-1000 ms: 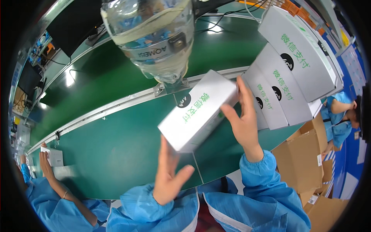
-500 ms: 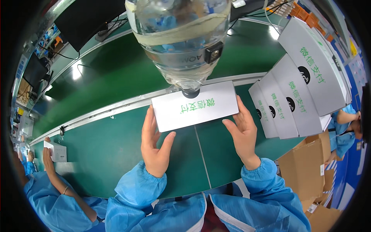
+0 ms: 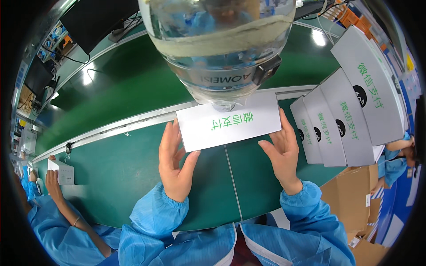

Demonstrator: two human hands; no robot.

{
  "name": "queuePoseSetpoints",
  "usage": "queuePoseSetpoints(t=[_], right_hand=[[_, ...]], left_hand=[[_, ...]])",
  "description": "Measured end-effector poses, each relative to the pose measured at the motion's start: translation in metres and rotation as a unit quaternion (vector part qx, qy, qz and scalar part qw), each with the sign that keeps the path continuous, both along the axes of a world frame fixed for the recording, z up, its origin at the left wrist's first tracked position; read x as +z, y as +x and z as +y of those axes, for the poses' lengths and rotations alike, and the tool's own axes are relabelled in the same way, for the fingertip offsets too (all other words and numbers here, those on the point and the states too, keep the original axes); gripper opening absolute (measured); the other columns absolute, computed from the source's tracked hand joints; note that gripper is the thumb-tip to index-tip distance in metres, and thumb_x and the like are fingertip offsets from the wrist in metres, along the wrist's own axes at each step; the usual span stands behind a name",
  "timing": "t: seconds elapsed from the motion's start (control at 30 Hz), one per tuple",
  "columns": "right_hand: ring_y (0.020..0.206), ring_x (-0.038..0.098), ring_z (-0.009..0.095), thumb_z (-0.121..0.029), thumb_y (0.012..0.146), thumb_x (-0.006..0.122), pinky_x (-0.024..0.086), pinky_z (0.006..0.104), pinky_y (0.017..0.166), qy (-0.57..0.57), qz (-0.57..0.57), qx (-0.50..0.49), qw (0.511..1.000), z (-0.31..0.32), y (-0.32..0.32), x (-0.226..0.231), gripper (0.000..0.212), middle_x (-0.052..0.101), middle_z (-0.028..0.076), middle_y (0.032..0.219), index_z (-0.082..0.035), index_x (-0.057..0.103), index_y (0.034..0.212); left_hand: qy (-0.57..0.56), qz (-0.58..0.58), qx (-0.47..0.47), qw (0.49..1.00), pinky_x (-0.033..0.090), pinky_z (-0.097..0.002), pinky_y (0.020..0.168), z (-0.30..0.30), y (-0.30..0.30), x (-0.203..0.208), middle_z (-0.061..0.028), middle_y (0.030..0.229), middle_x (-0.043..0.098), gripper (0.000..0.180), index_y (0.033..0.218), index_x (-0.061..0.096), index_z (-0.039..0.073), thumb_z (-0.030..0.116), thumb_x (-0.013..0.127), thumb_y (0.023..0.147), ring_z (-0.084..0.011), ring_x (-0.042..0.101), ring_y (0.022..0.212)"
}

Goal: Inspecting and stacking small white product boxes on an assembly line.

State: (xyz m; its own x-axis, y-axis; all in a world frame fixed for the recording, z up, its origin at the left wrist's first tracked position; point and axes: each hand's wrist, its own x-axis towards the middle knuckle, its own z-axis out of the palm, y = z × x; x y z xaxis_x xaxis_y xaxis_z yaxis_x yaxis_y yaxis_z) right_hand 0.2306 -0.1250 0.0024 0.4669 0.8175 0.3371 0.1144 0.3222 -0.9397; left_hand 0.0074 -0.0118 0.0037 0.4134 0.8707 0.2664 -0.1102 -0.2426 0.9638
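Observation:
A long white box (image 3: pixel 230 135) with green lettering on its upper face lies across the green work surface in front of me. My left hand (image 3: pixel 175 164) is against its left end, thumb at the near corner. At the opposite end, my right hand (image 3: pixel 284 155) has its fingers along the edge and its thumb apart from the box. Both hands hold the box between them. Above its far edge looms a clear, rounded, bottle-like device (image 3: pixel 226 62) with a tape band and a narrowing lower end. Whether its tip touches the box I cannot tell.
Several similar white boxes (image 3: pixel 344 119) are stacked leaning on the right, with cardboard cartons (image 3: pixel 348 195) below them. At the left, a co-worker's hand (image 3: pixel 53 185) touches a small white box (image 3: pixel 65 173). Behind the metal rail (image 3: pixel 120 122) stands a black monitor (image 3: pixel 97 22).
The clear device looks larger and further right in view, its lower end covering more of the box's far edge. The box and the stack appear shifted slightly right; my hands keep nearly the same pose.

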Motion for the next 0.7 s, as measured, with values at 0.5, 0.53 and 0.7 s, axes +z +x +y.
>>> queuePoseSetpoints(t=[0.5,0.53,0.7], right_hand=[[0.147,0.033,0.03,0.014,0.083,0.067,0.029,0.043,0.119,0.005,-0.038,0.0,0.999,-0.0008,-0.0029,-0.0036,0.086,0.026,0.019,0.161,0.006,0.021,0.155],[0.147,0.033,0.03,0.013,0.083,0.067,0.029,0.0429,0.119,0.007,-0.034,0.003,0.999,-0.0006,-0.003,-0.0034,0.086,0.026,0.019,0.161,0.006,0.02,0.155],[0.146,0.033,0.03,0.012,0.083,0.069,0.028,0.0419,0.119,-0.005,-0.027,0.003,1.0,-0.0007,-0.0038,-0.001,0.088,0.026,0.019,0.161,0.006,0.019,0.155]], left_hand=[[0.021,-0.017,-0.013,1.0,0.043,-0.0448,0.111,0.0037,-0.0032,-0.0064,-0.0246,0.159,0.029,0.079,0.156,0.02,0.002,-0.01,0.059,0.089,-0.0379,0.037,0.144],[0.022,-0.016,-0.012,1.0,0.043,-0.0448,0.111,0.004,-0.0031,-0.0058,-0.0246,0.159,0.029,0.079,0.156,0.02,0.002,-0.01,0.059,0.089,-0.0379,0.037,0.144],[0.022,-0.011,-0.008,1.0,0.043,-0.0448,0.111,0.0037,-0.0023,-0.0045,-0.0245,0.159,0.029,0.078,0.156,0.021,0.002,-0.01,0.059,0.089,-0.0381,0.037,0.144]])
